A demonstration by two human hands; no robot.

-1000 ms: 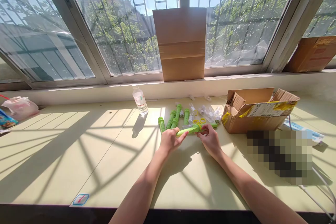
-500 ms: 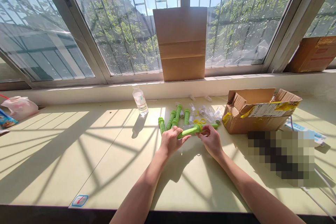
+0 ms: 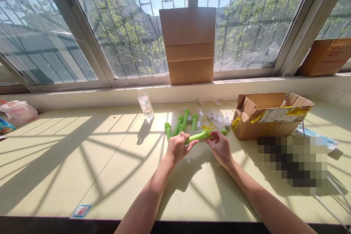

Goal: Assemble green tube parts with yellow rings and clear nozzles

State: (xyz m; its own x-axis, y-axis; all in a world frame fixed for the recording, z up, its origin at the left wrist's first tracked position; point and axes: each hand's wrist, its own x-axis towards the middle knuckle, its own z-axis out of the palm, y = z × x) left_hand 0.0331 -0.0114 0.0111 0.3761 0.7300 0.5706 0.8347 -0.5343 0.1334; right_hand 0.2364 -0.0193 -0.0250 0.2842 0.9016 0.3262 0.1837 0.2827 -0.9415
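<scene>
My left hand (image 3: 176, 148) is closed round the left part of a light green plastic tube (image 3: 197, 137) with a wider collar near its middle. The fingers of my right hand (image 3: 221, 147) pinch the same piece just right of that collar. Held nearly level, it hovers low over the table, and a green end sticks out past my right fingers. Right behind my hands lie several similar green ribbed tubes (image 3: 182, 126) with flared ends. Beside these are yellow rings (image 3: 211, 126) and several clear plastic pieces (image 3: 218, 120), partly overlapping.
A water bottle (image 3: 145, 105) stands behind left. On the right sits an open cardboard box (image 3: 267, 122), with a power strip (image 3: 331, 142) and a blurred-out dark object (image 3: 292, 161) nearby. A pink bag (image 3: 19, 111) lies far left. A cardboard sheet (image 3: 189, 47) leans against the window.
The view has shifted very slightly. Both hands keep their hold on the green tube, whose left end has tilted a little.
</scene>
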